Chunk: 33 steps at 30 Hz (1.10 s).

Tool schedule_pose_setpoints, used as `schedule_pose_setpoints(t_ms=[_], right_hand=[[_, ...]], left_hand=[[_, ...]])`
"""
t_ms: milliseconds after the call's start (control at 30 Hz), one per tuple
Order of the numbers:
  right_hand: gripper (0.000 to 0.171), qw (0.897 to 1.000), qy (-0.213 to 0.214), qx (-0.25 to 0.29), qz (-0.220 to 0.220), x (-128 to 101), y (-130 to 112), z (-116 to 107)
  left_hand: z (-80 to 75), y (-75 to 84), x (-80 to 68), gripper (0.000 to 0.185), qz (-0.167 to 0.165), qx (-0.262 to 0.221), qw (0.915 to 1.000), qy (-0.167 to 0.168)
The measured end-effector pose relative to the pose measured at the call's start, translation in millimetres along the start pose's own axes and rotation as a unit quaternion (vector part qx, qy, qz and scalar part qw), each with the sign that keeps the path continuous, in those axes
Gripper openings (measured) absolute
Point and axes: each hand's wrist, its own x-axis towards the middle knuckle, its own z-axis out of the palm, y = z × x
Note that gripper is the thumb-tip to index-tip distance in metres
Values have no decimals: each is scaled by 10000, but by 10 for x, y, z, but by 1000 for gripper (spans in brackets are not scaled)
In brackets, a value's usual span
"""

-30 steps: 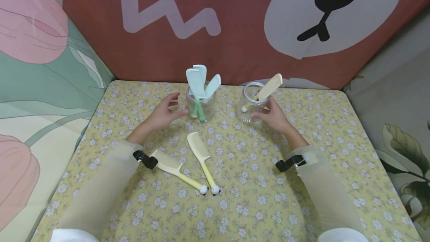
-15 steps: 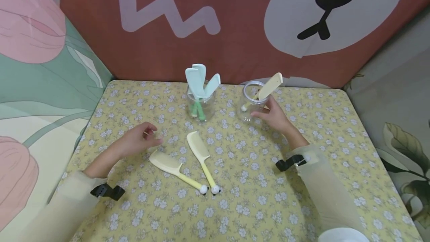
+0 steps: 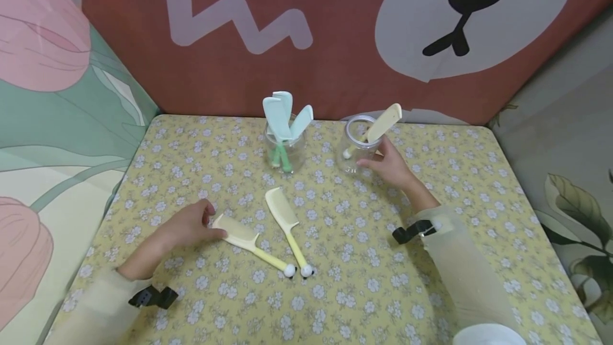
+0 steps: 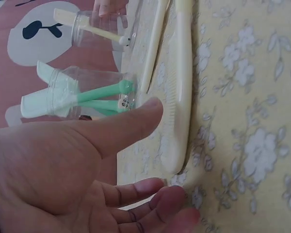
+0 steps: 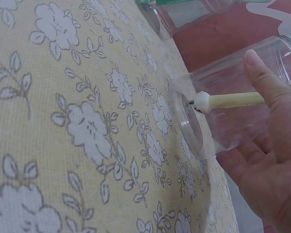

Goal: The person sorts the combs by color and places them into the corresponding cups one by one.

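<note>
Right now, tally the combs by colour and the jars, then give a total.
Yellow combs: 3, two flat on the table, one in the right jar
Blue-green combs: 3, all in the left jar
Clear jars: 2
Total: 8

Left hand (image 3: 189,223) has left the green-comb jar (image 3: 286,152); now touches a yellow comb (image 3: 249,241).

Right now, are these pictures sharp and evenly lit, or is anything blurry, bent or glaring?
Head view: soft even light, faint shadows, the table's edges bowed by the wide lens. Left wrist view: the left hand looms large and soft, while the yellow comb by its thumb is clearer. Right wrist view: the cloth is crisp, the clear jar shows mild sheen, and the right hand is slightly blurred.
</note>
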Motion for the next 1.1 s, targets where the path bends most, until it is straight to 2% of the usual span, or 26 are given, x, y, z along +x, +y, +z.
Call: schedule_pose_setpoints(t_ms=[333,500,633,833,1000,1100], right_hand=[[86,10000,0,6,95,-1,13,7],[89,9999,-8,-9,123,-2,9,-4],[92,9999,-26,-37,122,-1,16,-13],[92,9999,-12,-59,160,-2,18,-17],[91,9998,-1,-26,180,-7,-4,-9],[90,9999,-8,12,165,-4,-1,-7]], left_hand=[[98,-4,28,55,-146,117,9995,261],[157,-15,52,55,-37,118,9992,383],[205,-23,82,52,-97,160,9987,465],[210,-3,103,47,-242,92,9989,394],[139,-7,88,46,-136,-109,9997,179],[80,-20,69,43,49,-322,9994,95]])
